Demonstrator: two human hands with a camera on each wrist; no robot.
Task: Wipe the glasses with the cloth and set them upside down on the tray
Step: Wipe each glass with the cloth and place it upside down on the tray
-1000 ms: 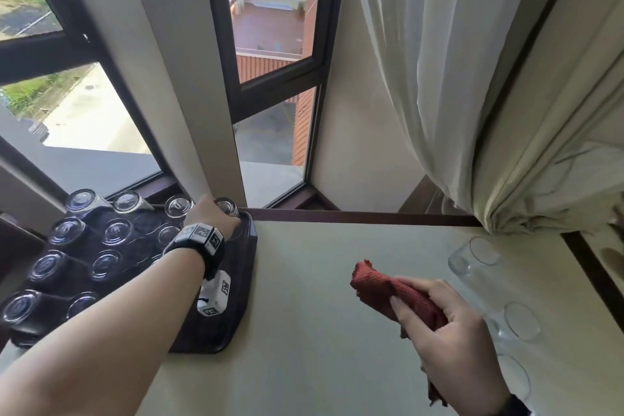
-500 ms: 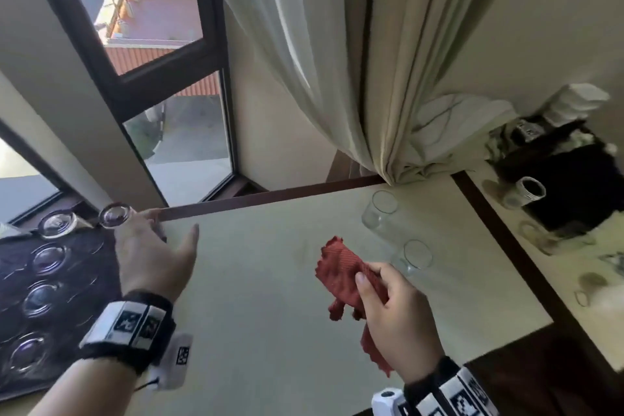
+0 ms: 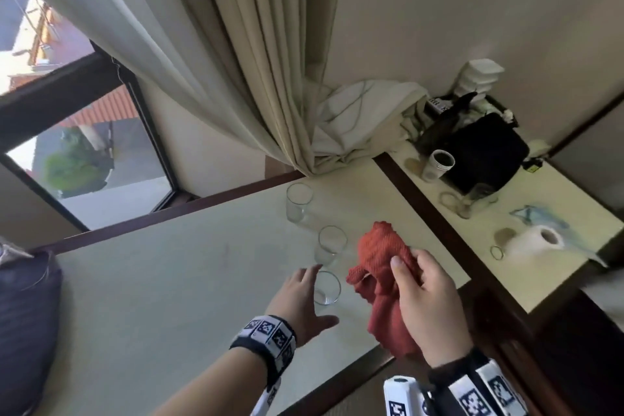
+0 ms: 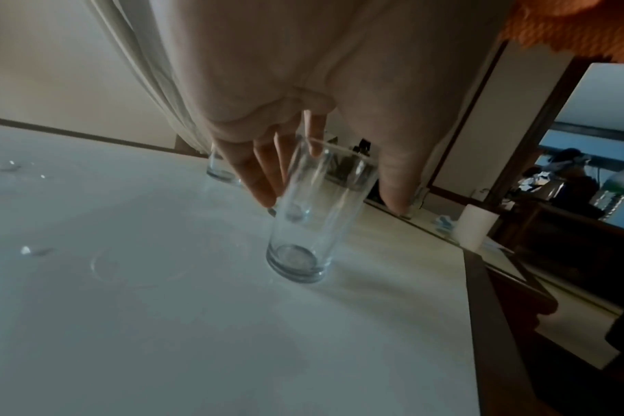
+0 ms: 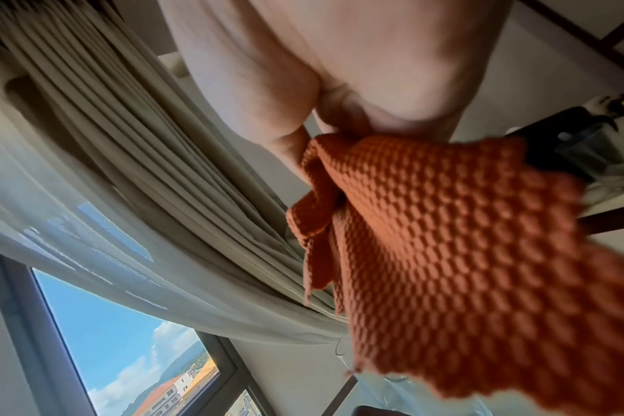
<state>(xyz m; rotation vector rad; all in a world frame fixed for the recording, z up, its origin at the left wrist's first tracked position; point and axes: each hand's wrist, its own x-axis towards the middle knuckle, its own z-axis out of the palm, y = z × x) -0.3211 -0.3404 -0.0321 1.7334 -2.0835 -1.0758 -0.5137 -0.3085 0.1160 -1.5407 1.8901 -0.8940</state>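
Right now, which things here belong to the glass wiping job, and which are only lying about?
Job:
nearest glass
middle glass
far glass
red cloth
left hand
right hand

Lying about:
paper roll
paper cup
black bag
curtain

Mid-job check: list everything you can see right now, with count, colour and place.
glasses: three, clear, upright in a row on the table
cloth: one, red, bunched in the right hand
table: one, pale top with dark edge, below the window
curtain: one, cream, hanging to the table's far corner
paper towel roll: one, white, lying on the side table
paper cup: one, white, side table, beside a black bag
left hand: open, fingers spread around the nearest glass
right hand: grips the cloth
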